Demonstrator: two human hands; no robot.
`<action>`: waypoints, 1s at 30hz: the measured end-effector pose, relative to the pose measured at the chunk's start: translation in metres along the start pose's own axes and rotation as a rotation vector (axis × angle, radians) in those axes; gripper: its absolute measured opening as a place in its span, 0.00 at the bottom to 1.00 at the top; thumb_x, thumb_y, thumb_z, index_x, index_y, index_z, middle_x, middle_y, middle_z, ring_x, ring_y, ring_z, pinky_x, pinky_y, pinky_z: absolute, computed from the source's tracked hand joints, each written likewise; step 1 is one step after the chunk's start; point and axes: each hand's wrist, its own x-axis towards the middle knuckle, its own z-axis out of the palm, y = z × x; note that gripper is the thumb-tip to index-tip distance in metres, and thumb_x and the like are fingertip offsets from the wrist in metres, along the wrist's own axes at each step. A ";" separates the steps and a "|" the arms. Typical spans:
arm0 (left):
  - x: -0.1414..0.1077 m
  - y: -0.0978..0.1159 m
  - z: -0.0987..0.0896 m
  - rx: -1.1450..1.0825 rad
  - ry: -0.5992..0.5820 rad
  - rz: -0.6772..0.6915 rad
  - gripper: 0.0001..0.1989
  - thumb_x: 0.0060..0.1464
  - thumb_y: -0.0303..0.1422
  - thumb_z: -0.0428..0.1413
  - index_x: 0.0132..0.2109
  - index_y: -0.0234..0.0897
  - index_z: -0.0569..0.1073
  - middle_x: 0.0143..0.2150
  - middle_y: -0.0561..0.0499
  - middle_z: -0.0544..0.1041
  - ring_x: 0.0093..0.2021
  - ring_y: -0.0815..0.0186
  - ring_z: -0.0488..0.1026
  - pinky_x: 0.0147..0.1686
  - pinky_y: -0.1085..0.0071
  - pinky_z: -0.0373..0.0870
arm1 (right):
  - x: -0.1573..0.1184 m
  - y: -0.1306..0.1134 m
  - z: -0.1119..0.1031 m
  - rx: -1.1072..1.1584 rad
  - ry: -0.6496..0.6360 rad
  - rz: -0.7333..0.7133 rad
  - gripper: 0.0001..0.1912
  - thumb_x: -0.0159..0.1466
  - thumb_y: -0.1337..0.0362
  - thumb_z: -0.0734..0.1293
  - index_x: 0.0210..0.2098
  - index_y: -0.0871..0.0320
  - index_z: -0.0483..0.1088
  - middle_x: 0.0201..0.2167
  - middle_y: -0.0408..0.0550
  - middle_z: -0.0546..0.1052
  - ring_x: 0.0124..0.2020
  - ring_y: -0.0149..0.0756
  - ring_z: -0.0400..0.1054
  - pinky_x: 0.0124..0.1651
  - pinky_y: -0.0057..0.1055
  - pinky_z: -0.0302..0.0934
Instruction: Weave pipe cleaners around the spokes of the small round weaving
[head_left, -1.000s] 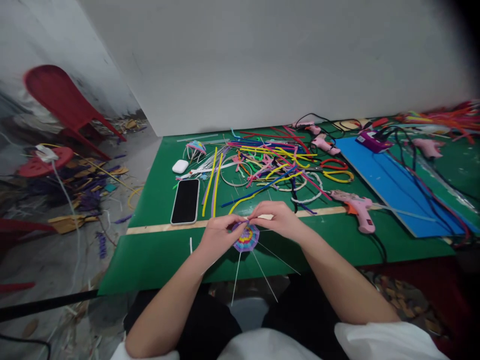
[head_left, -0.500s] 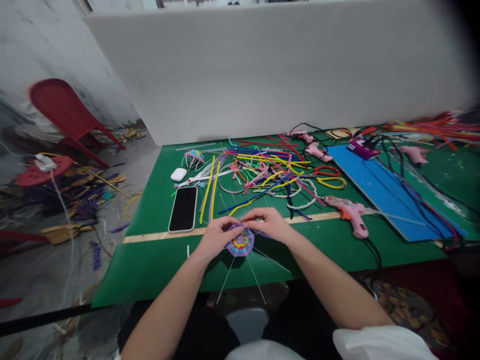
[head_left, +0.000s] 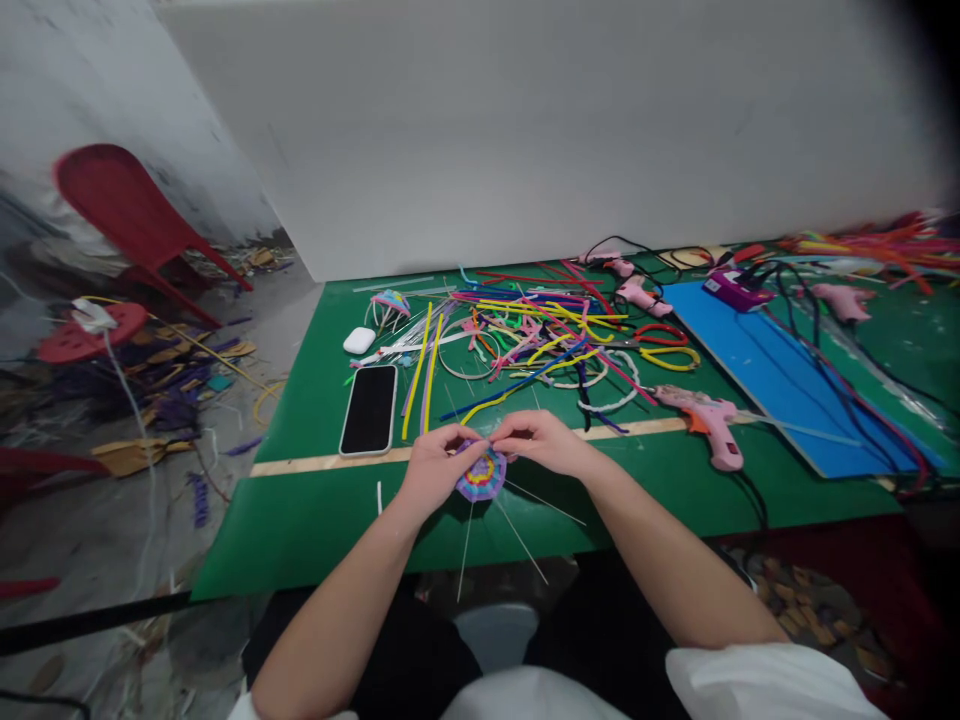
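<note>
A small round woven disc (head_left: 481, 474), purple, blue, yellow and pink, has thin pale spokes sticking out from it over the table's near edge. My left hand (head_left: 435, 464) pinches the disc's upper left rim between thumb and fingers. Close beside it, my right hand (head_left: 541, 443) is closed at the upper right rim, its fingertips pressed together on something too small to make out. Beyond my hands lies a tangle of coloured pipe cleaners (head_left: 525, 340). A small woven dome (head_left: 390, 305) with white spokes sits at its left end.
On the green table (head_left: 315, 530) are a phone (head_left: 369, 410), a white case (head_left: 359, 340), scissors (head_left: 666, 346), a pink glue gun (head_left: 709, 420) with a cable and a blue board (head_left: 795, 400). A white panel (head_left: 525, 140) stands behind.
The disc has turned slightly in my hands, its lower spokes swinging to the right. Both hands stay at its upper rim. The camera view has shifted a little.
</note>
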 end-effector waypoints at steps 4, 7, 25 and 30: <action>0.001 -0.001 -0.001 -0.072 0.022 -0.034 0.11 0.43 0.38 0.61 0.30 0.33 0.74 0.25 0.52 0.74 0.26 0.71 0.70 0.26 0.78 0.67 | -0.003 -0.001 -0.004 -0.078 -0.066 -0.028 0.14 0.58 0.58 0.65 0.38 0.61 0.72 0.29 0.43 0.73 0.19 0.22 0.62 0.22 0.22 0.58; 0.002 -0.004 -0.001 -0.092 0.035 -0.032 0.12 0.43 0.39 0.61 0.30 0.33 0.74 0.25 0.53 0.74 0.26 0.71 0.70 0.27 0.77 0.67 | -0.004 0.000 -0.003 -0.147 -0.017 -0.067 0.14 0.59 0.59 0.64 0.41 0.60 0.72 0.33 0.46 0.74 0.26 0.25 0.66 0.26 0.22 0.60; 0.004 -0.002 0.000 -0.042 0.127 0.018 0.11 0.45 0.38 0.60 0.33 0.34 0.75 0.28 0.52 0.75 0.28 0.70 0.71 0.29 0.76 0.69 | -0.008 -0.003 -0.010 -0.282 0.076 -0.112 0.11 0.60 0.61 0.63 0.35 0.61 0.74 0.31 0.47 0.73 0.25 0.26 0.65 0.25 0.23 0.60; 0.004 0.000 -0.001 -0.085 0.009 -0.003 0.12 0.45 0.37 0.60 0.37 0.36 0.76 0.36 0.49 0.78 0.36 0.67 0.74 0.36 0.74 0.71 | -0.008 0.004 -0.011 -0.222 0.083 -0.065 0.12 0.59 0.59 0.64 0.36 0.60 0.74 0.33 0.47 0.74 0.20 0.25 0.65 0.25 0.25 0.61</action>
